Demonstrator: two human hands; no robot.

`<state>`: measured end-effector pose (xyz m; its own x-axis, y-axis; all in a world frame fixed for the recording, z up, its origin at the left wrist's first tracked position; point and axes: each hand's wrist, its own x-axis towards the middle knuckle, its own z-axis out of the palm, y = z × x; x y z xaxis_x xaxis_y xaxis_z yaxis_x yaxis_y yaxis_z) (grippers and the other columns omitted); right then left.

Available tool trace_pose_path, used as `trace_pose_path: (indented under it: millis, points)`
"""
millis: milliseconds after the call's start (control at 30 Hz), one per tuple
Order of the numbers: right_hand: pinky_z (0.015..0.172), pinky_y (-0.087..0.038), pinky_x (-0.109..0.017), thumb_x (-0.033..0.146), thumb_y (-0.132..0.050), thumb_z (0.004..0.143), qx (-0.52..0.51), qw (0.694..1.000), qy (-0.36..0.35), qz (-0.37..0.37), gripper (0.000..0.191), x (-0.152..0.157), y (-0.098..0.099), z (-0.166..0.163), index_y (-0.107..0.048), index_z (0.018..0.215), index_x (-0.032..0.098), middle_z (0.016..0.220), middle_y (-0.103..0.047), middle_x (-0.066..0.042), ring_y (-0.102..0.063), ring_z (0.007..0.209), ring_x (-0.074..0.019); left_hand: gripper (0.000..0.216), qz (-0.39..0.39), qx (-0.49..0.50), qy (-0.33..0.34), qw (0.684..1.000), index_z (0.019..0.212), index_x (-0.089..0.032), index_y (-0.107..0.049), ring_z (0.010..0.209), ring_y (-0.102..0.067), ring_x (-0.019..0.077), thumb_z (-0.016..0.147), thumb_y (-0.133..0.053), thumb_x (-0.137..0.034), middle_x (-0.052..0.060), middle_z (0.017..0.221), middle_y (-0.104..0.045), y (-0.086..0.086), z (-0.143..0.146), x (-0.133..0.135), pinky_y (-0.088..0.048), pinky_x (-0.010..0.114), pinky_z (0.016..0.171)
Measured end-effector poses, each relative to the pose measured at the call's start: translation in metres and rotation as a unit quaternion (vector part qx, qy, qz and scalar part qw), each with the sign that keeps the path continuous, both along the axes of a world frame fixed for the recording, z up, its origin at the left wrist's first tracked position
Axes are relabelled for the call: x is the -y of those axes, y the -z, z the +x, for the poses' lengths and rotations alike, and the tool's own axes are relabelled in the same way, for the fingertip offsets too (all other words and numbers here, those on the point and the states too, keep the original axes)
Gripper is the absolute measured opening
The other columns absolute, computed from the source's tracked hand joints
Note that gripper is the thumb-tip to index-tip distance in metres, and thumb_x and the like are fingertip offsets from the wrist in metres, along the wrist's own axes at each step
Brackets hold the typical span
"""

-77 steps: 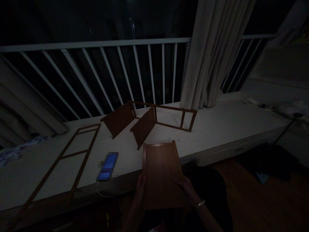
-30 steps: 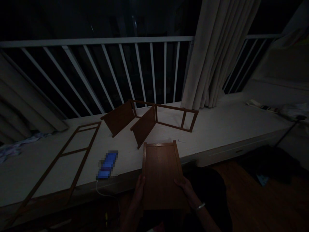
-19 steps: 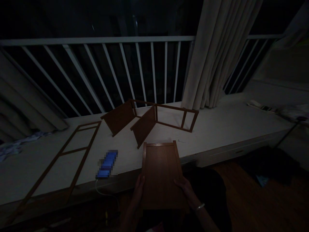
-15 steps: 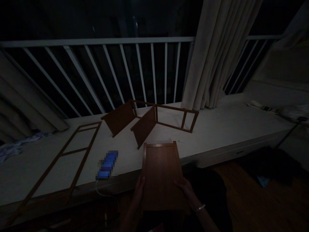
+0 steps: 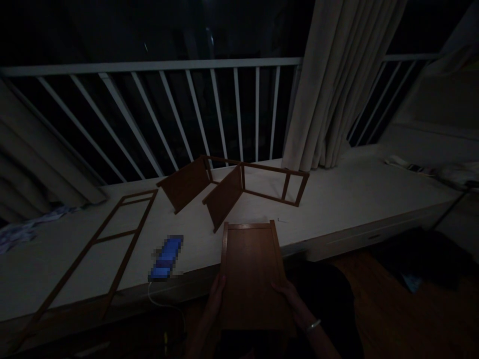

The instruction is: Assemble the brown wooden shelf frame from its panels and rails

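I hold a brown wooden shelf panel (image 5: pixel 251 271) flat in front of me, its far end over the front edge of a long pale bench (image 5: pixel 337 199). My left hand (image 5: pixel 216 298) grips its left edge and my right hand (image 5: pixel 290 296), with a bracelet on the wrist, grips its right edge. On the bench beyond it stands a partly built wooden rack (image 5: pixel 232 187), a side frame with two panels fixed to it. A second ladder-like side frame (image 5: pixel 101 244) lies flat at the left.
A blurred blue phone (image 5: pixel 166 258) with a white cable lies on the bench left of the panel. A white railing (image 5: pixel 157 107) and a curtain (image 5: pixel 333 85) stand behind. Cloth lies at the far left, small items at the far right. Dark wooden floor lies below.
Hardly anything has moved. The panel stays in both hands and sits a touch lower in view as my head shifts slightly.
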<state>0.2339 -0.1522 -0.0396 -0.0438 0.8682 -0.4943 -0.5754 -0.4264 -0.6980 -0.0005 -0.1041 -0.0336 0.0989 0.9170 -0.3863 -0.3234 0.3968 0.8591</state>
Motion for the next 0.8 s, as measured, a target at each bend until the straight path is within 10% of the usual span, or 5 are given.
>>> trace_pose_path:
  millis: [300, 533, 800]
  points:
    - [0.080, -0.044, -0.041, 0.036, -0.069, 0.053, -0.025, 0.999, -0.025, -0.040, 0.057, -0.001, 0.004, 0.003, -0.053, 0.103, 0.014, 0.097, -0.063, -0.011, -0.059, 0.088, -0.0278, 0.053, 0.050, -0.306, -0.009, 0.951, 0.117, -0.015, -0.033, 0.104, -0.047, 0.0206, 0.077, -0.036, -0.049, 0.013, 0.117, -0.046, -0.003, -0.002, 0.003, -0.037, 0.036, 0.087]
    - [0.081, -0.043, -0.040, 0.033, -0.068, 0.054, -0.029, 0.998, -0.027, -0.052, 0.055, 0.000, -0.002, 0.001, -0.052, 0.104, 0.016, 0.096, -0.063, -0.009, -0.059, 0.088, -0.0260, 0.049, 0.293, -0.614, 0.073, 0.730, 0.124, -0.013, -0.031, 0.120, -0.028, 0.0234, 0.078, -0.037, -0.028, 0.014, 0.129, -0.031, -0.027, 0.011, 0.045, -0.026, 0.041, 0.096]
    - [0.077, -0.045, -0.039, 0.033, -0.066, 0.055, -0.032, 0.997, -0.016, -0.061, 0.047, 0.003, -0.026, -0.006, -0.056, 0.095, 0.012, 0.085, -0.066, -0.011, -0.061, 0.081, -0.0262, 0.085, 0.449, -0.600, 0.354, 0.559, 0.132, -0.020, -0.013, 0.124, -0.016, 0.0300, 0.063, -0.055, -0.043, 0.010, 0.138, -0.015, -0.019, 0.048, 0.073, -0.018, 0.051, 0.097]
